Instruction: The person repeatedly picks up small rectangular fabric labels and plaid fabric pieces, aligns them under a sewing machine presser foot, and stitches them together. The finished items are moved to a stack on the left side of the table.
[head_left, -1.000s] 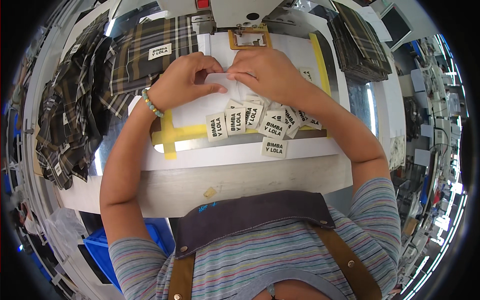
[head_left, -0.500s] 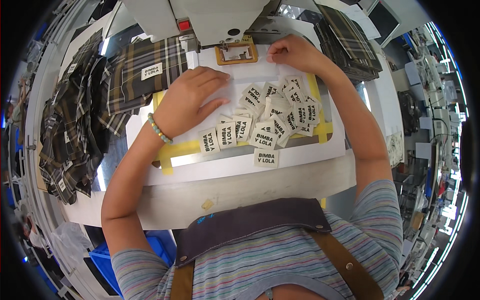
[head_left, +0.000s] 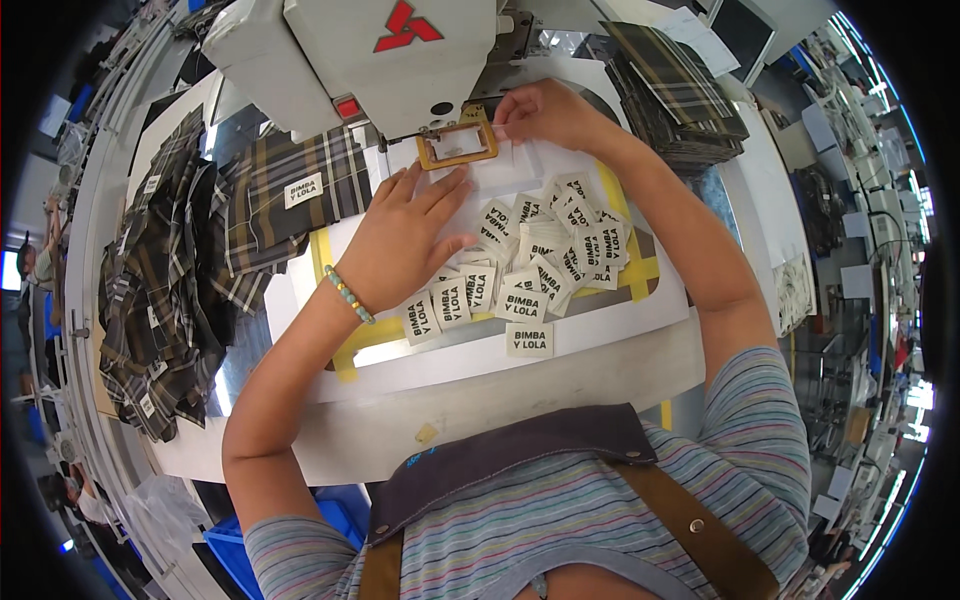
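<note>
My left hand [head_left: 410,225], with a beaded bracelet, lies open, fingers spread, just below an orange rectangular frame [head_left: 432,159] under the white sewing machine's head [head_left: 395,75]. My right hand [head_left: 535,115] is at the frame's right side, thumb and fingers closed; what it holds, if anything, is too small to make out. A thin white sheet [head_left: 500,175] lies below the frame. A pile of square printed cream fabric labels [head_left: 545,250] is spread between my forearms on the white board [head_left: 600,335], which has yellow tape [head_left: 640,266] along its edges.
Plaid cloth pieces bearing labels [head_left: 150,290] are heaped at the left, beside flat plaid pieces [head_left: 270,235]. A stack of folded plaid fabric [head_left: 680,100] is at the upper right. A blue bin [head_left: 235,550] is below the table; people [head_left: 40,260] are at the far left edge.
My hands have parted from the pinched white piece: the left has opened and moved up toward the frame, the right has moved up to its right side. More machine and labels now show.
</note>
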